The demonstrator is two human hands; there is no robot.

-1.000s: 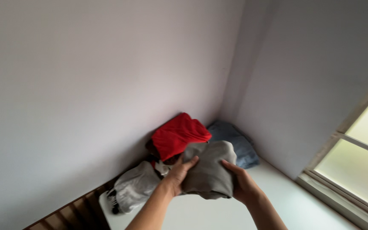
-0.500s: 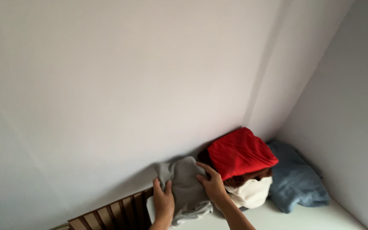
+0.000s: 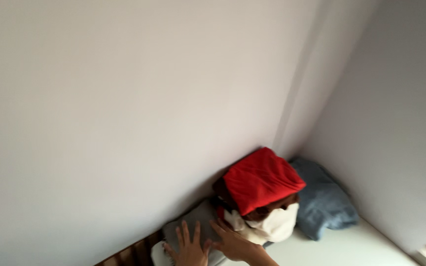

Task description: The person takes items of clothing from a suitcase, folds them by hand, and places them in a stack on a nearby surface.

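Pressing flat, open hands (image 3: 208,244) on a grey garment (image 3: 195,221), beside red (image 3: 262,180), cream (image 3: 274,226) and blue clothes (image 3: 324,202).

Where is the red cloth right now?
In the head view, the red cloth sits on top of the pile by the wall corner, above a cream cloth, with the blue cloth on its right.

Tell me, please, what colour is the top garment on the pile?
Red, seen best in the head view.
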